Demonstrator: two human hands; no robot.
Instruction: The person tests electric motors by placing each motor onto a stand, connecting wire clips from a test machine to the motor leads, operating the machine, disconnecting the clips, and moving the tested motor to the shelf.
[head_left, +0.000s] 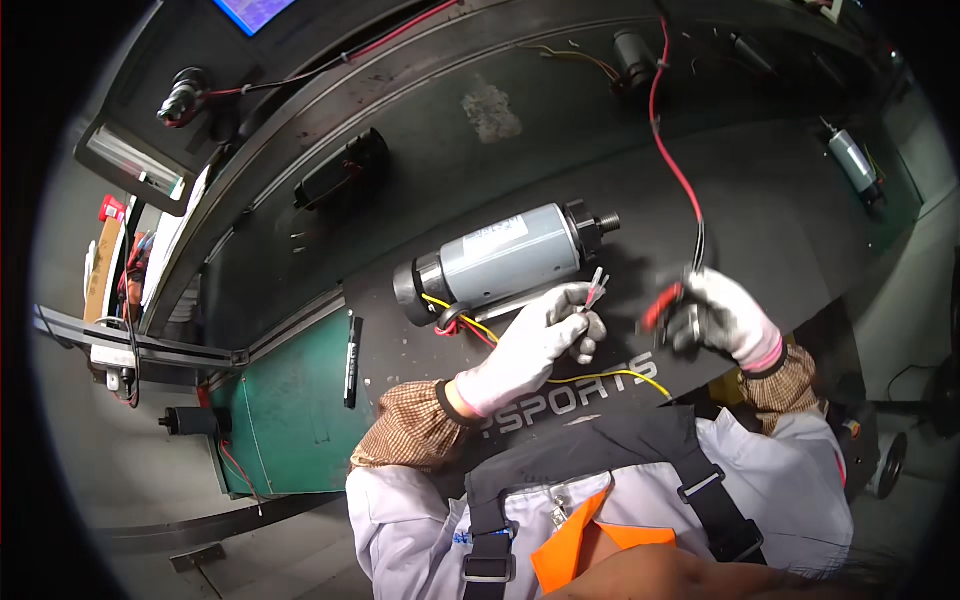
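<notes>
A grey cylindrical electric motor (pixel 525 262) with black end caps and a threaded shaft lies on the black mat, just beyond my left hand (pixel 540 350). Closed fingers of that gloved hand pinch the motor's lead ends (pixel 597 288), whose tips point up. A yellow wire (pixel 610 376) leaves the motor's left end, passes by the hand and lies loose on the mat. To the right, my gloved right hand (pixel 728 318) is closed around the red and black clips (pixel 662 306) of a test cable. That cable (pixel 672 160) hangs down from above. The clip jaws are blurred.
A black marker (pixel 352 360) lies left of the motor. Other motors rest around the bench: a black one (pixel 342 170) beyond, a grey one (pixel 852 162) at far right, another (pixel 190 420) at far left. A metal rail (pixel 300 125) curves along the left and back.
</notes>
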